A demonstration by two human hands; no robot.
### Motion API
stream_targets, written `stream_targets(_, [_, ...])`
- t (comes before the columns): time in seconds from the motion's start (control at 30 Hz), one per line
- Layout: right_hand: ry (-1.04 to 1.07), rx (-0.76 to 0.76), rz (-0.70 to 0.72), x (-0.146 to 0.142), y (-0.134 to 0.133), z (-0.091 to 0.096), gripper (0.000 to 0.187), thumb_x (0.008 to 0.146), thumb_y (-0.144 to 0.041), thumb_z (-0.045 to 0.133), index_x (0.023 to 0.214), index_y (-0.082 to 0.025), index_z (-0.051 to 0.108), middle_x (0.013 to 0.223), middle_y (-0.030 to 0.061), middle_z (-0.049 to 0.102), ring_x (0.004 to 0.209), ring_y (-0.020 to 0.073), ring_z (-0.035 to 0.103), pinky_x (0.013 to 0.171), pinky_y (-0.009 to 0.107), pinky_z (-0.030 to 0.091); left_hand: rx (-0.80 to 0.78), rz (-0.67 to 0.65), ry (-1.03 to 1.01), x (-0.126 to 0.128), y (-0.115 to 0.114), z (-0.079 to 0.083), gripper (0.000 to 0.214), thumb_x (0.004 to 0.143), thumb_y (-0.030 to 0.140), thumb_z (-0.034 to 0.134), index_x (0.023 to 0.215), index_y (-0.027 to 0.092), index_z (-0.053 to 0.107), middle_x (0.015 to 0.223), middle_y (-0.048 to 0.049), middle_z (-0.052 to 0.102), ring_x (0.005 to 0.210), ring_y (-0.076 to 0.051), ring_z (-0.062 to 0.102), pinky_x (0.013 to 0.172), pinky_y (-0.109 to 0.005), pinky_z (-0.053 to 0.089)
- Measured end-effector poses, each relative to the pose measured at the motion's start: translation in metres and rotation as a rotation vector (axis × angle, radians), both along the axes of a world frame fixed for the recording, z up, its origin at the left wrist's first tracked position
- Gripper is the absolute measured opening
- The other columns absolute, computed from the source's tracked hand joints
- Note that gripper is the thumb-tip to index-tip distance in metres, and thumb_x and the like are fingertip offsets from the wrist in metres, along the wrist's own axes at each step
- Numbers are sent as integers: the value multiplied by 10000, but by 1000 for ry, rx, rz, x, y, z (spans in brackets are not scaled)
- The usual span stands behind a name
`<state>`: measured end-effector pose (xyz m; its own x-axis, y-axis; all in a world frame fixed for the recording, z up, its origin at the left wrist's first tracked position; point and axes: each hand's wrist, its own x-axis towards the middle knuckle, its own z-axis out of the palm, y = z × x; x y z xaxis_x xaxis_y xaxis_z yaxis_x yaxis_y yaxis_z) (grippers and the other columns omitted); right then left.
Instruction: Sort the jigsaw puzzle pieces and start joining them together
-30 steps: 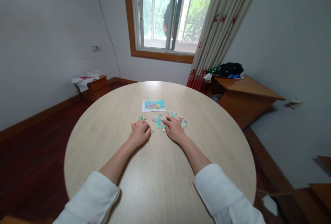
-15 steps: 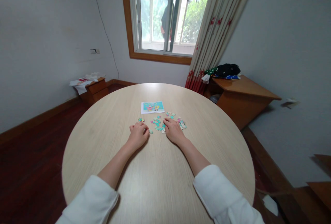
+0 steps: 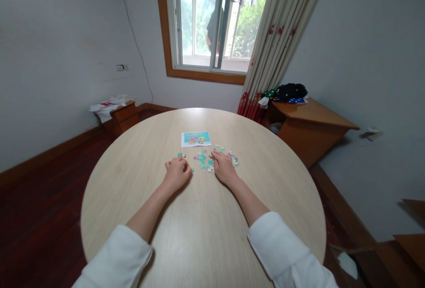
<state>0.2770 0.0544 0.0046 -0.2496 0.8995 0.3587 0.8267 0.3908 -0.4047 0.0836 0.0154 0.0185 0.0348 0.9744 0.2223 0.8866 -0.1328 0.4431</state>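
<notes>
Loosely spread, jigsaw pieces (image 3: pixel 202 160) lie either side of right hand (image 3: pixel 225 168) (bent, grip unclear) and beside left hand (image 3: pixel 177 173) (curled, contents hidden).

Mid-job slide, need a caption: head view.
Left grip and right grip at jigsaw pieces on a round table, cartoon picture sheet beyond.

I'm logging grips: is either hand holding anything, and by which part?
Cannot tell: the left hand and the right hand are near puzzle pieces too small to show any grip.

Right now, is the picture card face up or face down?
Face up: the picture card shows its coloured print while lying on the table, beyond the puzzle pieces.
</notes>
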Motion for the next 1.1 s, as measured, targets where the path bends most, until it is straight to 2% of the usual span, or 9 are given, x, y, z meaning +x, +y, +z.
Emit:
stream_targets(0.3, [-77, -61, -86, 0, -3, 7, 386, 865, -71, 365, 1110, -167, 648, 1236, 115, 631, 1158, 212, 545, 980, 368, 324, 15, 16, -17, -2, 0, 0, 164, 806, 187, 477, 671, 176, 571, 929, -66, 650, 986, -234, 567, 852, -397, 312])
stream_targets(0.43, [-84, -36, -120, 1, -3, 5, 358, 871, -114, 399, 1118, -175, 650, 1283, 123, 596, 1178, 227, 518, 977, 392, 297, 13, 23, -27, -3, 1, 0, 166, 810, 195, 482, 679, 173, 582, 937, -67, 646, 996, -234, 567, 863, -400, 313])
stream_targets(0.57, [-47, -13, -22, -1, -5, 6, 373, 864, -108, 414, 1128, -216, 654, 1311, 102, 578, 1211, 211, 491, 994, 416, 259, 15, 24, -22, -3, 1, 0, 175, 813, 207, 483, 679, 174, 590, 940, -74, 648, 998, -241, 566, 863, -408, 320])
stream_targets(0.7, [-80, -70, 68, -3, -8, 9, 359, 858, -99, 429, 1056, -248, 689, 1264, 74, 612, 1191, 195, 512, 1012, 431, 228, 23, 26, -30, -3, 1, 0, 174, 809, 206, 485, 683, 173, 600, 946, -77, 651, 1009, -246, 567, 872, -415, 321])
stream_targets(1.1, [-57, -37, 44, -4, -8, 8, 324, 897, -104, 405, 1070, -187, 666, 1198, 97, 655, 1134, 184, 551, 977, 377, 258, 42, 31, -37, -5, 1, 0, 176, 801, 215, 487, 674, 183, 604, 948, -76, 657, 981, -242, 568, 855, -415, 328])
